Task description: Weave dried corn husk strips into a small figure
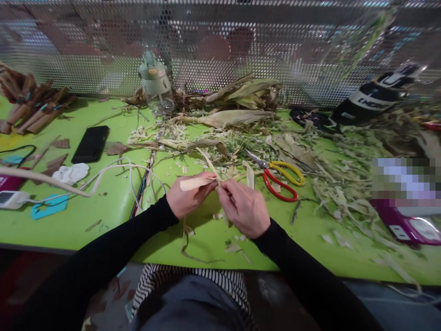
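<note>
Pale strips of dried husk (195,183) run between my two hands above the green table. My left hand (188,196) is closed on them, a flat strip lying over its back. Close beside it, my right hand (246,207) pinches the strips with thumb and forefinger. One thin piece points up and away past the fingertips; another hangs below my left hand. The join between the hands is too small to make out. Scissors (280,177) with one red and one yellow handle lie just right of my right hand, blades pointing back left.
Shredded husk and whole dried corn husks (230,117) cover the table's back and right. A clear bottle (155,87) and a black bottle (372,99) stand or lean there. At left are a phone (90,144), white cables (99,174) and brown bundles (34,103). A perforated metal panel (213,50) rises behind.
</note>
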`<state>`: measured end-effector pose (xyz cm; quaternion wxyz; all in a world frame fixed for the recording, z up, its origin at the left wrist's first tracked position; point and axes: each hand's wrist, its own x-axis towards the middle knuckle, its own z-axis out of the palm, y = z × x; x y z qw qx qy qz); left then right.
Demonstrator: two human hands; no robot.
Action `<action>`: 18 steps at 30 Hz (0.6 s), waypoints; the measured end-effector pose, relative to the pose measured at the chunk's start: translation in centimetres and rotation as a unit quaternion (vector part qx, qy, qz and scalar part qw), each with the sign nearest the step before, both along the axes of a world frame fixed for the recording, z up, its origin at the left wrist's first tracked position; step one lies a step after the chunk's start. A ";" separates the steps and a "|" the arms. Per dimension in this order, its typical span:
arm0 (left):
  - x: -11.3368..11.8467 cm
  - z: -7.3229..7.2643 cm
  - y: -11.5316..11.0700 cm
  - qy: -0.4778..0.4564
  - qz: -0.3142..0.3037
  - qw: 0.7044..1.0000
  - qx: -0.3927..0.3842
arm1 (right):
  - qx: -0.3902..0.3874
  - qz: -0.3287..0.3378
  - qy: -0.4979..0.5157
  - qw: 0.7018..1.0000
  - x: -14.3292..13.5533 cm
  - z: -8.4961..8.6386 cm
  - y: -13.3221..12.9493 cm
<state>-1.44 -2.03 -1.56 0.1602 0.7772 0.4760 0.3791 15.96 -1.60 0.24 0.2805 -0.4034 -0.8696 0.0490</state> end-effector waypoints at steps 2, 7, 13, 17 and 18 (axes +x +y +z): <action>0.1 -0.1 -0.1 0.062 0.010 0.997 0.048 | 0.011 0.010 -0.007 1.000 0.0 0.1 -0.1; 0.4 -0.1 -0.6 0.109 0.026 0.988 0.106 | 0.018 0.045 0.004 0.999 -0.1 -0.1 -0.6; 0.2 0.9 -0.2 -0.051 0.004 0.996 -0.071 | 0.011 0.055 0.034 0.998 0.4 -0.1 0.0; 0.0 1.4 0.5 -0.299 -0.064 0.908 -0.287 | 0.041 -0.019 0.088 0.995 1.1 0.8 1.2; -0.1 1.5 0.6 -0.336 -0.068 0.886 -0.313 | 0.014 -0.022 0.085 0.996 1.1 0.9 1.3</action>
